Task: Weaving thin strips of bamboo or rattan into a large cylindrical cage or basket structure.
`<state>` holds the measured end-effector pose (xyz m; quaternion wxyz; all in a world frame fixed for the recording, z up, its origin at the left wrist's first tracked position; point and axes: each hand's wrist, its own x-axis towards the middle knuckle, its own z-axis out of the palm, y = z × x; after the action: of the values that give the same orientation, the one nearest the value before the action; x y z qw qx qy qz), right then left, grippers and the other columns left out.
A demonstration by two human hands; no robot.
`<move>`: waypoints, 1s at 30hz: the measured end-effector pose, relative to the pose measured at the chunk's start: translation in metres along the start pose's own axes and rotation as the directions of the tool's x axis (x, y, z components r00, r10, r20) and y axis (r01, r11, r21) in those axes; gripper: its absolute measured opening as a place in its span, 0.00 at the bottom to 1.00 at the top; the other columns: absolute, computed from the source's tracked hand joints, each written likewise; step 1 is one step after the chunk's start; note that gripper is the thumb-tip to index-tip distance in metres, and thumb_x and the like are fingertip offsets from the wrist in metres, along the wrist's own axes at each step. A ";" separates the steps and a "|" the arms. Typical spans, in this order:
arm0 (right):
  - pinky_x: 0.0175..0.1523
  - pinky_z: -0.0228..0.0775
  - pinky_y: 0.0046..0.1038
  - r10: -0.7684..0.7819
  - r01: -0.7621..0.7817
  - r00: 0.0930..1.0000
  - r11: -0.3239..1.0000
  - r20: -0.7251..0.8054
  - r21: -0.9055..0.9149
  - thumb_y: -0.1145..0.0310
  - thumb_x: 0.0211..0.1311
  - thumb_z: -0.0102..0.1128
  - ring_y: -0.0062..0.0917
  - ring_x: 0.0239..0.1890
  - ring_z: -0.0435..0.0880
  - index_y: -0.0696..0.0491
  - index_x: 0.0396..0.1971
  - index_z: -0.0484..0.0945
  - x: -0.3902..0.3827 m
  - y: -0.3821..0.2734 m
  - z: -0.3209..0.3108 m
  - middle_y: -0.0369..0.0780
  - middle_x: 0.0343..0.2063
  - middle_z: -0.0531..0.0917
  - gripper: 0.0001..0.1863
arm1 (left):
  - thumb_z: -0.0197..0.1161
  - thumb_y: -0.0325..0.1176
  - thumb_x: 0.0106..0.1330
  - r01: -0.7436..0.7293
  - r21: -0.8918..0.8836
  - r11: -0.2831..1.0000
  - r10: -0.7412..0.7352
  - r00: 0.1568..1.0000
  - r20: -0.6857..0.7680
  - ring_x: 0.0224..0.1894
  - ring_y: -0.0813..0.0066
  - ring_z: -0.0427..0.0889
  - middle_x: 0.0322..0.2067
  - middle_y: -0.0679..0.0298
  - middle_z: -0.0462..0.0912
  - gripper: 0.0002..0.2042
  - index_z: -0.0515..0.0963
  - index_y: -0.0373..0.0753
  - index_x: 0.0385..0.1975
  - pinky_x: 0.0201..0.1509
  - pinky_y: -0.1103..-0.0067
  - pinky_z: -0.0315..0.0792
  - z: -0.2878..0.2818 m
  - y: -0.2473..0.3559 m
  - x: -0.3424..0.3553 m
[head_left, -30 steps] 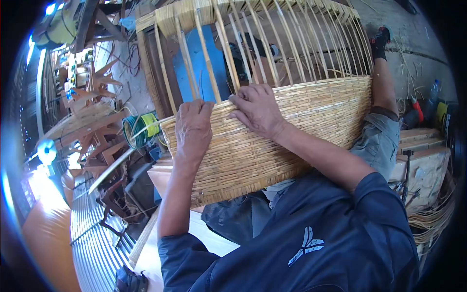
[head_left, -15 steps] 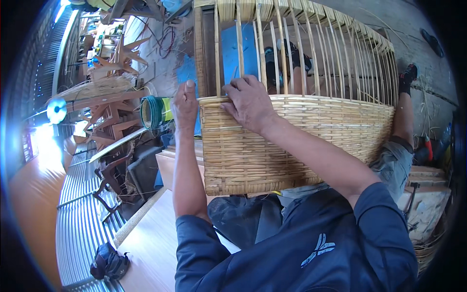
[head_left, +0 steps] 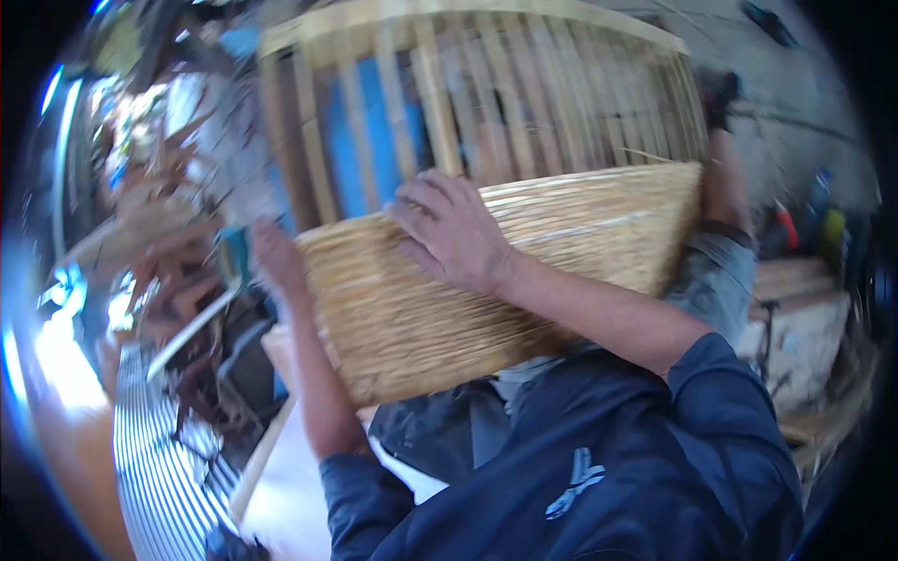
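Observation:
A half-woven rattan panel (head_left: 505, 280) lies tilted across my lap, its left end lower than its right. Bare upright canes (head_left: 436, 93) rise from the woven part to a wrapped rail (head_left: 486, 11) at the far side. My right hand (head_left: 458, 229) rests on the weave's upper edge, fingers spread over it and thumb apart. At the panel's left corner is my left hand (head_left: 276, 257), smeared by motion. Whether it grips the corner or a strand cannot be made out.
Brown wooden pieces (head_left: 187, 299) are piled at the left, near corrugated metal sheeting (head_left: 154, 439). Blue material (head_left: 369, 131) shows behind the canes. Stacked boards (head_left: 795, 346) stand at the right, beside my leg (head_left: 716, 290).
The panel has shifted left in view and tilted, its left end dropping. My right hand now sits farther from the left corner, its fingers more spread. My left hand has moved left and down.

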<state>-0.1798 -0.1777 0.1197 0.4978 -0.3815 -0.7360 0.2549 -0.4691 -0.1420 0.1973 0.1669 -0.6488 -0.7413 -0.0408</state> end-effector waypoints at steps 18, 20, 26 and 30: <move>0.62 0.56 0.46 0.658 -0.617 0.752 0.695 -0.017 -0.370 0.48 0.59 0.52 0.45 0.62 0.59 0.43 0.53 0.71 -0.190 0.183 -0.159 0.42 0.55 0.69 0.25 | 0.54 0.30 0.54 -0.645 -0.221 0.732 0.676 0.649 0.349 0.45 0.60 0.72 0.40 0.60 0.75 0.16 0.77 0.42 0.43 0.49 0.65 0.66 0.062 0.403 -0.111; 0.62 0.56 0.45 0.654 -0.614 0.757 0.711 0.002 -0.344 0.49 0.59 0.52 0.44 0.61 0.60 0.43 0.53 0.71 -0.192 0.184 -0.162 0.43 0.55 0.69 0.24 | 0.53 0.32 0.56 -0.653 -0.244 0.717 0.689 0.613 0.387 0.42 0.57 0.73 0.36 0.56 0.76 0.12 0.78 0.40 0.39 0.47 0.63 0.68 0.056 0.404 -0.103; 0.63 0.57 0.41 0.645 -0.680 0.733 0.690 -0.216 -0.248 0.51 0.58 0.54 0.43 0.58 0.65 0.45 0.52 0.71 -0.196 0.206 -0.172 0.45 0.54 0.69 0.24 | 0.52 0.38 0.60 -0.539 -0.283 0.794 0.606 0.664 0.437 0.37 0.48 0.78 0.34 0.47 0.79 0.14 0.76 0.34 0.36 0.42 0.60 0.71 0.085 0.436 -0.037; 0.64 0.55 0.42 0.736 -0.768 0.638 0.586 -0.228 -0.259 0.50 0.58 0.52 0.44 0.61 0.61 0.44 0.56 0.69 -0.201 0.222 -0.178 0.46 0.57 0.67 0.26 | 0.56 0.42 0.59 -0.332 -0.194 0.923 0.384 0.769 0.511 0.37 0.52 0.80 0.33 0.48 0.81 0.17 0.76 0.32 0.35 0.42 0.64 0.72 0.114 0.457 -0.011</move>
<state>0.0966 -0.2136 -0.0891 0.3060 -0.7465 -0.5121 0.2948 -0.0438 -0.0500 0.0156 -0.0741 -0.7701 -0.6176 0.1418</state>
